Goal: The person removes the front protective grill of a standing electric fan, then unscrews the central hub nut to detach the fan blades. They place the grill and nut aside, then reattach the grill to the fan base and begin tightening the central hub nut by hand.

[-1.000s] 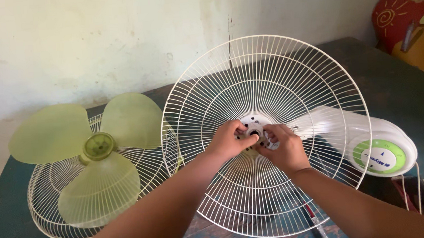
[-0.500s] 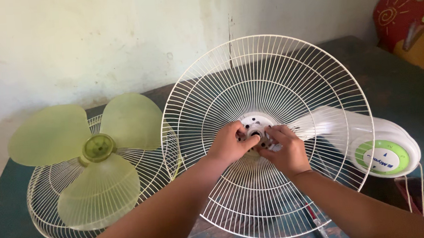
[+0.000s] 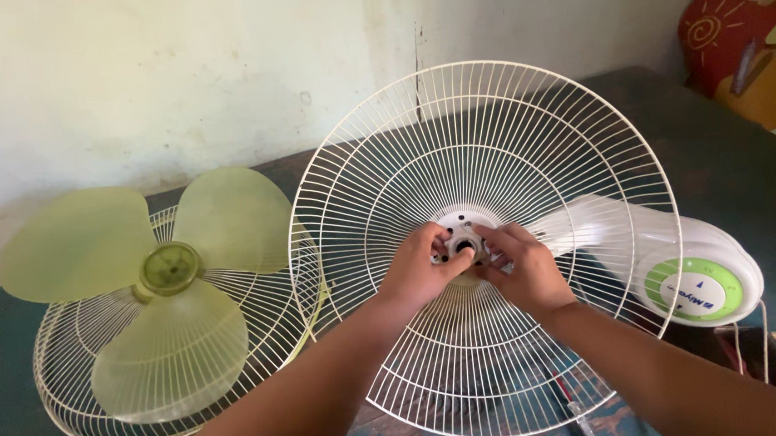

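At grille hub (image 3: 462,240), left hand (image 3: 419,275), right hand (image 3: 524,272), fingertips pinching

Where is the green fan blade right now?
In the head view the green fan blade lies at the left, on a white wire grille on the table, beside the rear grille both hands work on.

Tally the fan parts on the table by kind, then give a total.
White wire fan guards: 2 (upright guard, flat guard)
Green fan blade: 1
White fan body with green dial: 1
Total: 4
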